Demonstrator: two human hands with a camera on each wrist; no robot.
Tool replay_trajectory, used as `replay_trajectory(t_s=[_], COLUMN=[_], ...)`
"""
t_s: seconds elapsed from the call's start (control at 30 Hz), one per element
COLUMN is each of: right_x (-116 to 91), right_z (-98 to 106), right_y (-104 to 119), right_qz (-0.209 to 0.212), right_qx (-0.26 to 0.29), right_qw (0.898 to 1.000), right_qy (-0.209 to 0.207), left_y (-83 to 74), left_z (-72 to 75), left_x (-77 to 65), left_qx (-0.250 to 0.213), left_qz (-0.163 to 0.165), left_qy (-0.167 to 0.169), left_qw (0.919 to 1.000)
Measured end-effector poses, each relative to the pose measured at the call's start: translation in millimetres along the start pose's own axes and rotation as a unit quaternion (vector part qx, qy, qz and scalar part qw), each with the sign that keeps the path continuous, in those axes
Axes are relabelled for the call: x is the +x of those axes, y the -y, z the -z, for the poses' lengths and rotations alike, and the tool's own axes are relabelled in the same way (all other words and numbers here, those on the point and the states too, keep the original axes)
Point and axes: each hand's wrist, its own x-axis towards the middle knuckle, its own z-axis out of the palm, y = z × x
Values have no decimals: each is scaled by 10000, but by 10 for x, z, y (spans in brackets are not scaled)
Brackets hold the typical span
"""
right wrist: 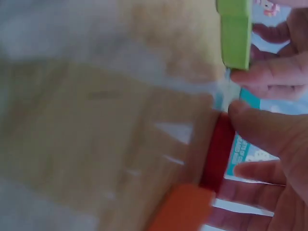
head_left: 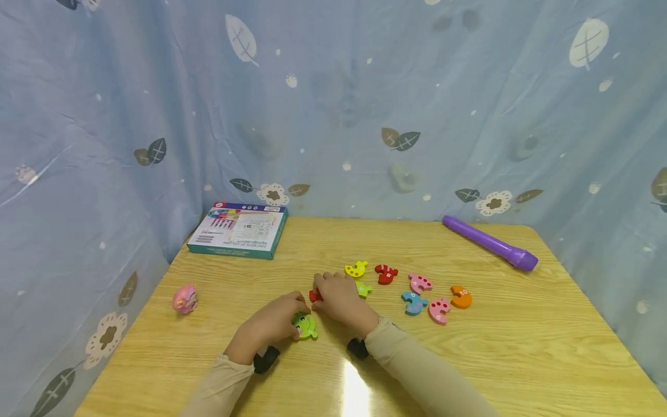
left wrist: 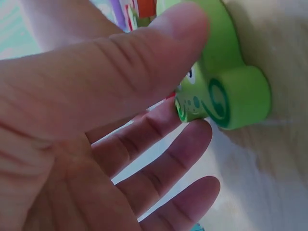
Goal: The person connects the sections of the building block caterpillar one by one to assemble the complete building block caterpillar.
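Observation:
My left hand (head_left: 276,319) pinches a green wooden puzzle piece with a smiling face (head_left: 307,329), thumb on one side and fingertips on the other. In the left wrist view the face piece (left wrist: 240,91) shows a dark green swirl on a rounded knob, close over the table. To its right, my right hand (head_left: 339,295) grips a red puzzle piece (right wrist: 219,151) between thumb and fingers. An orange piece (right wrist: 185,209) lies right against the red one in the right wrist view. From the head, the right hand hides most of the red piece.
Right of the hands lie several numbered pieces: yellow (head_left: 355,270), green (head_left: 363,289), red (head_left: 386,274), pink (head_left: 439,311), blue (head_left: 414,303) and orange (head_left: 461,297). A flat box (head_left: 239,230) lies back left, a pink toy (head_left: 184,299) left, a purple microphone-shaped stick (head_left: 487,242) back right.

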Motion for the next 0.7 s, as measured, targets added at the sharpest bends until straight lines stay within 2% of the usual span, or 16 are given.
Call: replay_trajectory(t_s=[0.17,0.4,0.57,0.7], right_x=[-42,-339,-556,-617], right_z=[30,184,148,95], right_y=[9,24,110,178], right_qz=[21,323,713,795], right_qx=[306,1105,1104,1177], right_qw=[9994,9926,9907,9887], right_qy=[-180,-392,-365,-477], left_y=[33,28,43,70], left_z=[29,48,29,16], left_x=[23,29,32,52], left_qx=[-283,-288,-340,-352], left_qz=[83,11,31,10], left_qy=[83,92,29,-64], left_qw=[9995,9995,9994,9994])
